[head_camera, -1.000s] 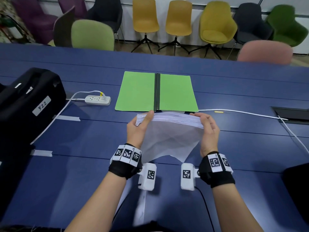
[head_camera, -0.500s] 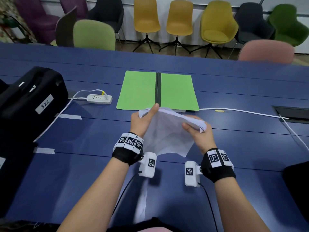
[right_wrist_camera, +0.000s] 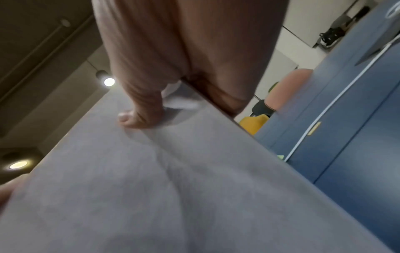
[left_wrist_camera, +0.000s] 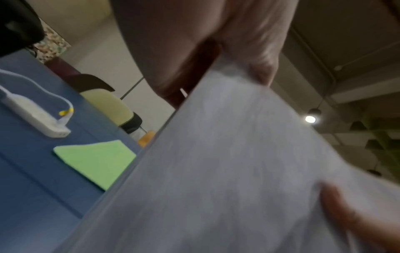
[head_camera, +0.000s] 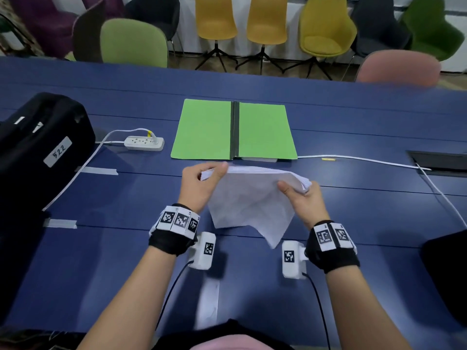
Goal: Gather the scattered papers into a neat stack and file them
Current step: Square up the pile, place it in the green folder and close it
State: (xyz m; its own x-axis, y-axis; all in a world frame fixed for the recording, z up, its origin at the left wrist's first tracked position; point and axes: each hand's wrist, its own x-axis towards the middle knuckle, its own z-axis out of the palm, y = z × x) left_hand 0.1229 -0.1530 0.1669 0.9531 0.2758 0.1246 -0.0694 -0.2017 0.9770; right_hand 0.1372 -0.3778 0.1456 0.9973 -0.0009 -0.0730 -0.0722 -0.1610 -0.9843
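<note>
A stack of white papers [head_camera: 252, 195] is held upright above the blue table [head_camera: 126, 198], its lower edges uneven and one corner hanging down. My left hand [head_camera: 202, 183] pinches the stack's upper left corner, thumb on the near face. At the upper right corner my right hand [head_camera: 300, 195] grips the stack, thumb across the near sheet. Both wrist views are filled by the papers [left_wrist_camera: 216, 171] [right_wrist_camera: 151, 188]. An open green folder [head_camera: 235, 130] with a dark spine lies flat just beyond the hands.
A white power strip [head_camera: 144, 142] with its cable lies left of the folder. A black case [head_camera: 38, 147] stands at the left edge. A white cable [head_camera: 366, 160] runs right to a table hatch [head_camera: 439, 162]. Chairs [head_camera: 267, 21] line the far side.
The stack has tilted and dropped at its right end as my right hand moved down and nearer, thumb now on the near face. The left hand stayed at its corner.
</note>
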